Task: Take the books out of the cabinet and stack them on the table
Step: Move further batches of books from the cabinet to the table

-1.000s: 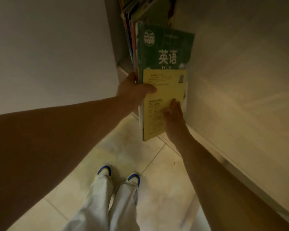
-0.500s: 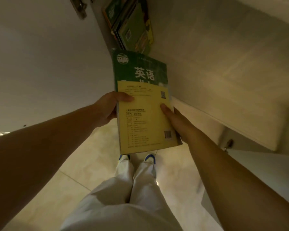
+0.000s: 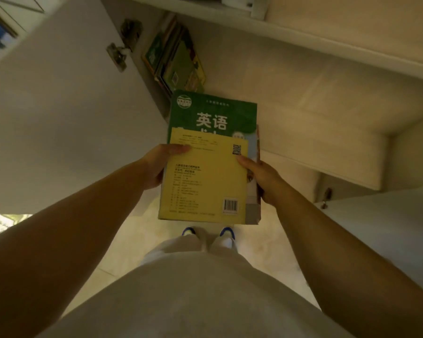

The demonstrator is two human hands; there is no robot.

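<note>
Overhead, the cabinet [image 3: 303,93] fills the upper half of the frame, its pale door [image 3: 59,106] swung open at the left and a metal hinge [image 3: 119,56] on the door's inner edge. A tiled floor [image 3: 132,240] shows below, with pale trousers and two shoes [image 3: 188,231] at the bottom centre; no table is in view.

Centre frame, a small bundle of books [image 3: 213,157] is held out in front of the cabinet, clear of the shelf. A yellow book [image 3: 200,186] lies on top, a wider green book [image 3: 213,111] beneath it, and at least one more edge shows at the right. The left hand [image 3: 156,167] grips the left edge with its thumb across the yellow cover; the right hand [image 3: 261,179] holds the right edge, thumb on top, fingers hidden underneath.

These look like thin paperbacks: light, bendy, with glossy covers likely to slide over one another. A grip on both long edges with fingers under the lowest book should keep the bundle flat and together.

More books [image 3: 176,62] lean inside the cabinet at upper centre, so the job is probably far from finished.
</note>
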